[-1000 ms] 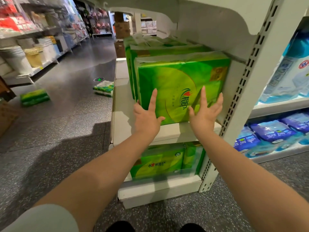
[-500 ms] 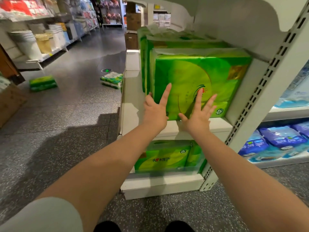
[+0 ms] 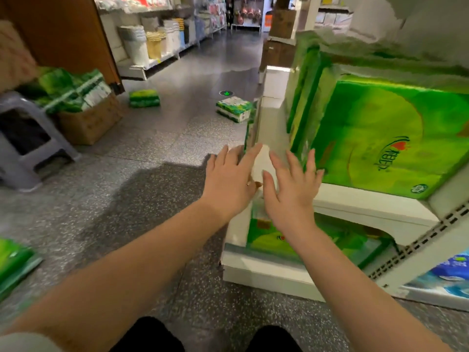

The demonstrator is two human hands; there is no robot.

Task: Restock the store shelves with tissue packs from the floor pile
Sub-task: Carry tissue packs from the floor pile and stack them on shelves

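Observation:
A large green tissue pack (image 3: 385, 138) stands upright on the white shelf (image 3: 355, 204) at the right, with more green packs lined up behind it. More green packs (image 3: 317, 240) fill the shelf below. My left hand (image 3: 229, 179) and my right hand (image 3: 291, 185) hover side by side with fingers spread, in front of the shelf's left end, holding nothing. Loose packs lie on the floor: one green (image 3: 144, 98), one green and white (image 3: 234, 108), and one at the near left edge (image 3: 15, 262).
A cardboard box (image 3: 88, 120) full of green packs sits at the left beside a grey plastic stool (image 3: 30, 138). A brown door or panel (image 3: 68, 39) rises behind. Blue packs (image 3: 446, 273) lie on the neighbouring shelf at lower right. The aisle runs ahead past shelves of white goods (image 3: 152, 44).
Both hands have come off the front of the green pack and drifted left, away from it. The view has swung left toward the aisle floor.

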